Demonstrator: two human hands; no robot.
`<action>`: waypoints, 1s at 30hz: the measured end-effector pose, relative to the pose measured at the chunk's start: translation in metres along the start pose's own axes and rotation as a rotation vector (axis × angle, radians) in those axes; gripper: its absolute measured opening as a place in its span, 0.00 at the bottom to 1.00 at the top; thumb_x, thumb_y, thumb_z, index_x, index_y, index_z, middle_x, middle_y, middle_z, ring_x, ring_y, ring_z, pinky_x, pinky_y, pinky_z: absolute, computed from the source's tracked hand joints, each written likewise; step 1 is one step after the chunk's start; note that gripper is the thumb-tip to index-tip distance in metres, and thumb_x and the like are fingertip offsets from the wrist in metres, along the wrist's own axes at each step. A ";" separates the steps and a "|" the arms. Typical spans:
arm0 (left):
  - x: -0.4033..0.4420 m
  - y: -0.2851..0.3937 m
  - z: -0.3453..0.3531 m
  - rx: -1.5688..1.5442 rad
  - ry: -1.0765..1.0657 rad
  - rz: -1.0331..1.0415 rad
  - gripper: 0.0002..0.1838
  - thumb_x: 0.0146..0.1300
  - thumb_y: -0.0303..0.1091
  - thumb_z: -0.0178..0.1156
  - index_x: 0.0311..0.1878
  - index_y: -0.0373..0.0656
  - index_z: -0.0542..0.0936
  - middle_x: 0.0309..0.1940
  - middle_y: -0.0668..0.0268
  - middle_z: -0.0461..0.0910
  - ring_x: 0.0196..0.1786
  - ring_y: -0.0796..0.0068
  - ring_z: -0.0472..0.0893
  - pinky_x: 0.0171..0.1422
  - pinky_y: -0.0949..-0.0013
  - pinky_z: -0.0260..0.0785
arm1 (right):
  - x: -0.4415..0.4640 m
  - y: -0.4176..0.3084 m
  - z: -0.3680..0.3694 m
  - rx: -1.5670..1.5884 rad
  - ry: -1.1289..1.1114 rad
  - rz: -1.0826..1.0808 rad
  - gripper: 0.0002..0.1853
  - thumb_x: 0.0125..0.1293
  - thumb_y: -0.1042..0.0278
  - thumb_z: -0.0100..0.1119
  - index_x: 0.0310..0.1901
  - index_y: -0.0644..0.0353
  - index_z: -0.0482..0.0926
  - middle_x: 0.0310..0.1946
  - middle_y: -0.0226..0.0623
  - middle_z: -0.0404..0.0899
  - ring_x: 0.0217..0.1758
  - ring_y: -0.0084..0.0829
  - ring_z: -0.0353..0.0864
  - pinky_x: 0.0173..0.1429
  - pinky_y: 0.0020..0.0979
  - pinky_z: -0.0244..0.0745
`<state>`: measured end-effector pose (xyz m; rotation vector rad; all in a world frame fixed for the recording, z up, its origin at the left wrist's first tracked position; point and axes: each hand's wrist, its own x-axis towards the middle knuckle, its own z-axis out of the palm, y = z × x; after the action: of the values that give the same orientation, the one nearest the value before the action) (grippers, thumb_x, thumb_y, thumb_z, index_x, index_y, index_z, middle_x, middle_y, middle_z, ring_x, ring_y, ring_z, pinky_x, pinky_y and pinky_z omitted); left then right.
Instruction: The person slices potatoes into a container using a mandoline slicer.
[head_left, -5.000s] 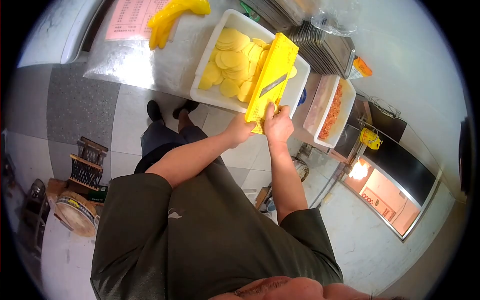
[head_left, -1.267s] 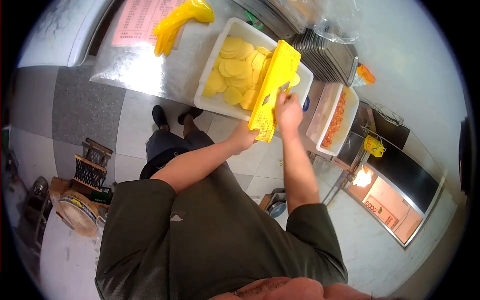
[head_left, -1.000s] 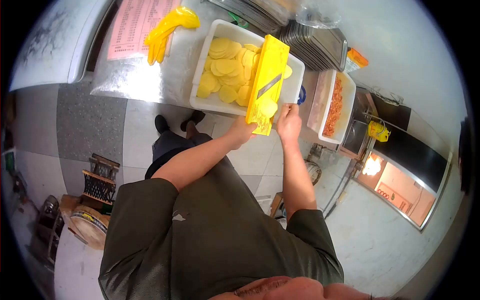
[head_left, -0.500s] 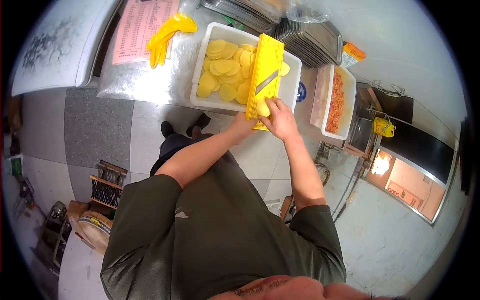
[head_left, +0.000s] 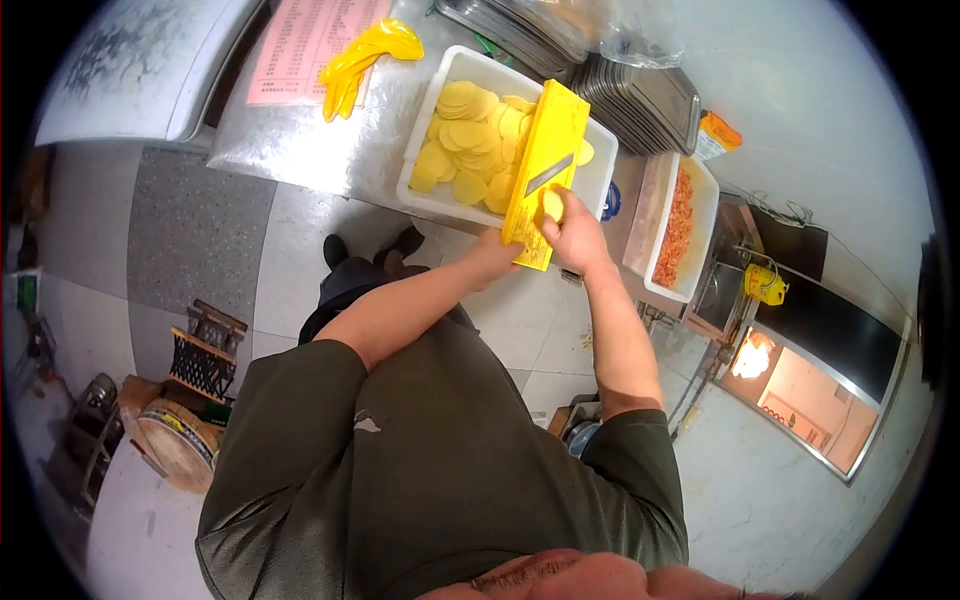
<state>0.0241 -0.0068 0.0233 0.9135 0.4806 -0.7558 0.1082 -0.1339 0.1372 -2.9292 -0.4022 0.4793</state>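
Note:
My left hand (head_left: 492, 257) is closed round the near end of a yellow slicer (head_left: 545, 165), thumb on its top face. The slicer lies tilted across a white tub (head_left: 425, 205) and has a dark slanted blade across its middle. In my right hand (head_left: 577, 235) is a yellow potato piece (head_left: 553, 206), held between fingers and thumb against the slicer's face just below the blade. Many thin yellow slices (head_left: 468, 135) fill the left part of the tub. One more slice (head_left: 585, 152) shows at the slicer's right side.
Yellow gloves (head_left: 370, 62) and a pink printed sheet (head_left: 305, 55) lie on the metal table (head_left: 290, 140). Stacked metal trays (head_left: 640, 105) stand behind the tub. To the right is a white container (head_left: 665, 275) of orange-red chopped food. A flame (head_left: 753, 355) shows at far right.
A second ago my right hand was off the slicer, with the potato piece lying on it. Now that hand holds the piece, turned up on its edge, nearer the blade.

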 end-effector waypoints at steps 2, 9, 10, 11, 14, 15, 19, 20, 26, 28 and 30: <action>-0.002 0.001 0.001 0.043 0.032 0.020 0.21 0.69 0.31 0.60 0.61 0.31 0.70 0.57 0.57 0.77 0.52 0.68 0.82 0.49 0.67 0.82 | 0.003 0.009 0.004 0.241 0.002 0.114 0.31 0.65 0.53 0.57 0.66 0.61 0.70 0.53 0.53 0.81 0.50 0.49 0.84 0.55 0.39 0.78; -0.005 0.003 0.002 0.038 0.060 0.042 0.19 0.68 0.30 0.62 0.55 0.27 0.73 0.48 0.54 0.80 0.44 0.66 0.85 0.42 0.67 0.81 | -0.014 0.040 0.016 1.912 -0.140 0.276 0.24 0.70 0.53 0.48 0.56 0.65 0.76 0.43 0.44 0.84 0.37 0.37 0.83 0.45 0.36 0.78; -0.007 0.003 0.003 0.035 0.064 0.047 0.18 0.68 0.30 0.61 0.55 0.27 0.73 0.48 0.53 0.80 0.44 0.66 0.85 0.42 0.67 0.81 | -0.020 0.043 0.017 1.945 -0.151 0.233 0.24 0.69 0.52 0.49 0.57 0.64 0.76 0.45 0.43 0.84 0.38 0.37 0.82 0.45 0.35 0.77; -0.008 0.005 0.003 0.033 0.070 0.054 0.18 0.68 0.29 0.61 0.55 0.27 0.74 0.48 0.53 0.81 0.43 0.66 0.85 0.42 0.68 0.81 | -0.024 0.046 0.018 1.978 -0.162 0.184 0.25 0.69 0.51 0.49 0.57 0.62 0.75 0.47 0.43 0.84 0.39 0.37 0.82 0.44 0.35 0.77; -0.007 0.006 -0.002 -0.051 -0.076 0.027 0.24 0.70 0.31 0.60 0.64 0.31 0.66 0.58 0.57 0.76 0.54 0.68 0.82 0.51 0.68 0.81 | -0.031 0.044 0.013 1.961 -0.124 0.198 0.26 0.69 0.49 0.48 0.56 0.63 0.76 0.46 0.44 0.84 0.39 0.39 0.82 0.42 0.36 0.77; -0.005 0.004 -0.002 0.001 -0.057 0.014 0.24 0.69 0.31 0.60 0.63 0.30 0.66 0.58 0.57 0.76 0.54 0.68 0.82 0.51 0.68 0.81 | -0.032 0.043 0.011 1.958 -0.127 0.197 0.26 0.69 0.49 0.48 0.56 0.63 0.76 0.46 0.45 0.84 0.39 0.39 0.82 0.41 0.36 0.77; -0.004 0.003 0.000 0.049 -0.003 0.005 0.24 0.69 0.31 0.61 0.62 0.29 0.67 0.57 0.56 0.77 0.54 0.68 0.82 0.50 0.68 0.81 | -0.032 0.048 0.011 1.792 -0.047 0.461 0.25 0.72 0.49 0.44 0.53 0.64 0.77 0.44 0.45 0.84 0.37 0.37 0.83 0.34 0.32 0.74; -0.005 0.003 -0.001 0.025 0.004 0.013 0.24 0.68 0.31 0.62 0.62 0.29 0.67 0.57 0.56 0.77 0.54 0.68 0.82 0.50 0.68 0.82 | -0.029 0.046 0.012 1.635 -0.058 0.513 0.24 0.72 0.49 0.44 0.52 0.65 0.77 0.42 0.44 0.84 0.35 0.36 0.83 0.32 0.31 0.73; 0.010 -0.011 -0.003 -0.043 -0.040 0.014 0.22 0.67 0.29 0.61 0.61 0.33 0.71 0.57 0.58 0.78 0.55 0.69 0.82 0.52 0.66 0.81 | -0.006 0.015 -0.008 0.853 -0.181 0.557 0.24 0.70 0.51 0.48 0.43 0.69 0.80 0.31 0.44 0.83 0.22 0.32 0.80 0.28 0.29 0.71; 0.002 -0.006 -0.003 -0.062 -0.043 0.036 0.20 0.68 0.29 0.61 0.61 0.34 0.72 0.56 0.59 0.78 0.55 0.69 0.82 0.54 0.65 0.81 | 0.000 0.005 -0.008 0.618 -0.170 0.525 0.24 0.68 0.52 0.49 0.43 0.69 0.81 0.31 0.47 0.84 0.22 0.33 0.80 0.30 0.32 0.74; 0.000 -0.004 -0.002 -0.083 -0.049 0.052 0.20 0.68 0.30 0.60 0.60 0.35 0.73 0.56 0.60 0.79 0.55 0.69 0.82 0.55 0.64 0.81 | 0.004 -0.013 -0.016 0.397 -0.182 0.535 0.27 0.63 0.48 0.52 0.44 0.70 0.82 0.36 0.55 0.85 0.30 0.42 0.86 0.41 0.39 0.79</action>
<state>0.0209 -0.0068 0.0196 0.8254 0.4400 -0.7042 0.1146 -0.1222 0.1532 -2.5772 0.4298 0.7873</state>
